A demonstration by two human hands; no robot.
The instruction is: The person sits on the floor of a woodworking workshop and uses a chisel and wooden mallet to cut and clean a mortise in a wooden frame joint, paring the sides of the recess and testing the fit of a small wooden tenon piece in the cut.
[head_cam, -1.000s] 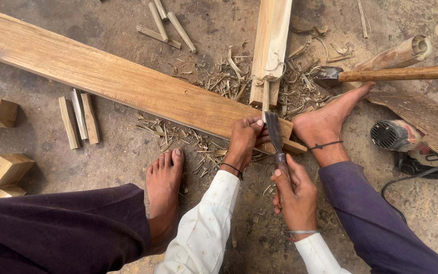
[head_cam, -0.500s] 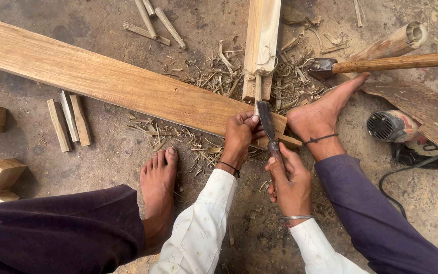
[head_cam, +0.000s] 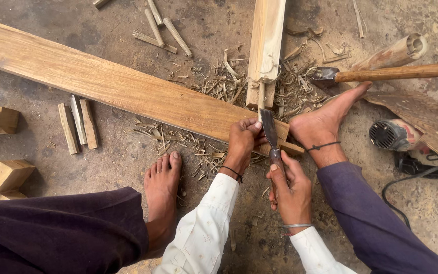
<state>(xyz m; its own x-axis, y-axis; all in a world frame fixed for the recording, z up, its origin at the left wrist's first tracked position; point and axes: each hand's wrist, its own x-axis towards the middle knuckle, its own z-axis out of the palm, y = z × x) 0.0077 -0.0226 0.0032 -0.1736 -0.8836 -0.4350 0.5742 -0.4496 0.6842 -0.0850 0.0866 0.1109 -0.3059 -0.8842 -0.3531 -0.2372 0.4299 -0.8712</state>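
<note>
Hands on chisel

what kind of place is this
Most likely a carpentry workshop, worked at floor level. A long plank lies on the dusty floor amid wood shavings. The hands, left and right, hold a chisel, and a power tool lies nearby.

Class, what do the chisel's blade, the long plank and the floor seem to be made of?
Chisel blade: dark, dull metal, probably steel. Long plank: bare, unfinished wood, with visible grain and a tan colour. Floor: grey, rough and mottled, likely concrete.
</note>
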